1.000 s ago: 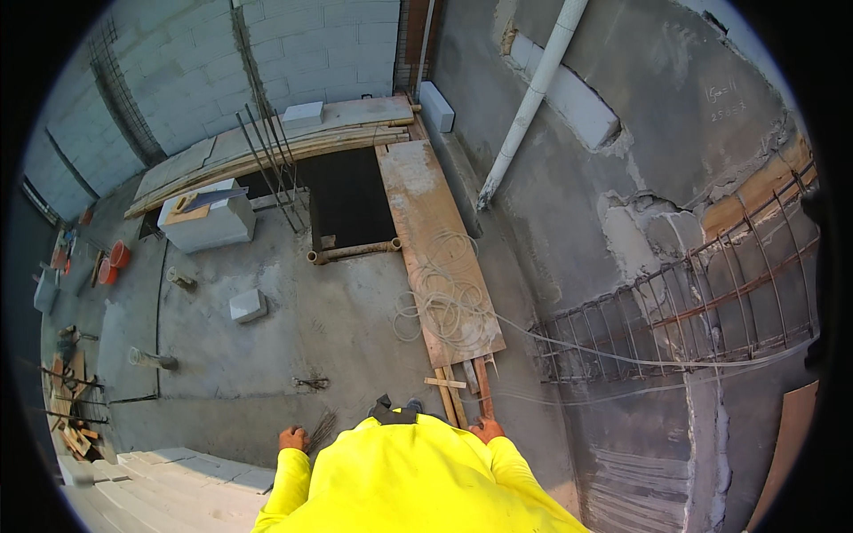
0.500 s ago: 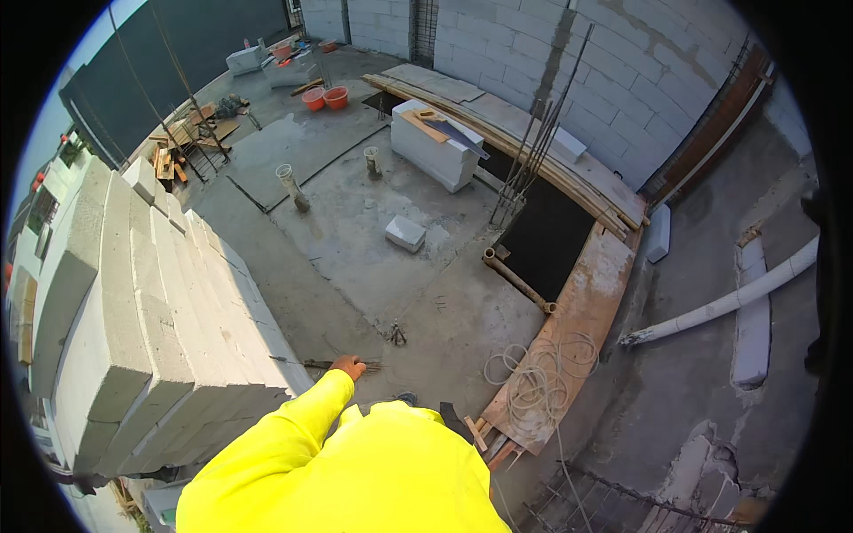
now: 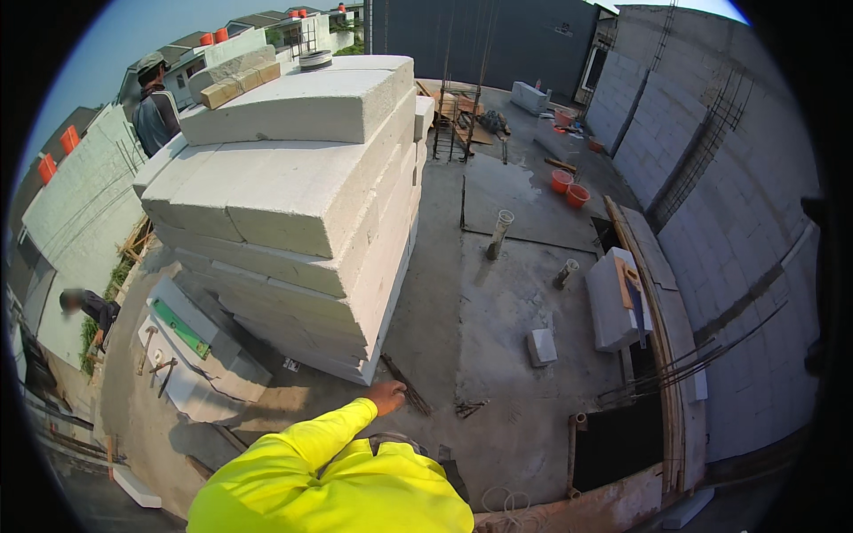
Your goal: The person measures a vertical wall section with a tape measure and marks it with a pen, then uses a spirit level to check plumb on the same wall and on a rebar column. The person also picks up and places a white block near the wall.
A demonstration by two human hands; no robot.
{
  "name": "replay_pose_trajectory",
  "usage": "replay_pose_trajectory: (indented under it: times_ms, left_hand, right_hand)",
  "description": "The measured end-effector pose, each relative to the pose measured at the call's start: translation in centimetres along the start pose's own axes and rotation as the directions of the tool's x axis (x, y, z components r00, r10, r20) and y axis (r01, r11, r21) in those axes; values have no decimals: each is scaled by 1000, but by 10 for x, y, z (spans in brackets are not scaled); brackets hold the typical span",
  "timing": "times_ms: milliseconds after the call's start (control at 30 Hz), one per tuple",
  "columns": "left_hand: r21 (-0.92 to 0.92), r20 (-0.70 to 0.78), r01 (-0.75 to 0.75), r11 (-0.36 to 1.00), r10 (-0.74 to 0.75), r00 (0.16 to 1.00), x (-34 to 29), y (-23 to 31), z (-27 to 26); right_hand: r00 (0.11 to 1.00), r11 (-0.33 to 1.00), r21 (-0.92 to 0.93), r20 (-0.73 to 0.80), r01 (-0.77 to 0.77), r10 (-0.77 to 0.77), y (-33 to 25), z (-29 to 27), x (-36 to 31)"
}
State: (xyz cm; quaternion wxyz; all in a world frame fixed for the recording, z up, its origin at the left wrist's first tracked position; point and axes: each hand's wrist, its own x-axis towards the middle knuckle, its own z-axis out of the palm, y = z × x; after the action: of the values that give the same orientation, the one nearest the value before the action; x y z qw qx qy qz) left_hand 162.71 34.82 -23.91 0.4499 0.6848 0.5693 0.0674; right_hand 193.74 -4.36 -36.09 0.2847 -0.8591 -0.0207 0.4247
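Head view: thin, dark rods (image 3: 415, 396) beside left hand (image 3: 386, 398); cannot tell the hands' grip.

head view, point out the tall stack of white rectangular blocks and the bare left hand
Tall stack of white rectangular blocks (image 3: 284, 230): head view, near face of an upper block
Bare left hand (image 3: 386, 397): head view, middle of the hand

Daylight brightens the block stack (image 3: 267, 191); straight edges bow rimward.

The right hand is hidden; whether the left hand (image 3: 387, 398) touches the rods (image 3: 406, 385) (thin, dark) is unclear; the block stack (image 3: 284, 178) hides the lower body of a co-worker (image 3: 156, 117).
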Motion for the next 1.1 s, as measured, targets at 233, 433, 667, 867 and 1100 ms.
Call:
replay_pose_trajectory:
  times_ms: [233, 433, 667, 867, 1100]
  left_hand:
    - [393, -672, -545, 741, 636, 379, -84, 106, -132]
    - [558, -828, -66, 827, 560, 16, -86, 138, -295]
    - [500, -851, -185, 846, 520, 75, -64, 126, -297]
    - [352, -913, -335, 874, 241, -330, -77, 14, -267]
    - [-664, -748, 289, 690, -608, -266, -107, -321, -277]
  right_hand:
    - [955, 938, -240, 219, 251, -200, 5, -3, 38]
    - [880, 809, -408, 397, 423, -260, -16, 18, 44]
    - [907, 767, -524, 382, 371, -178, -45, 24, 5]
    - [861, 717, -539, 477, 442, -173, -70, 76, -28]
    - [851, 660, -595, 508, 459, -133, -118, 178, -85]
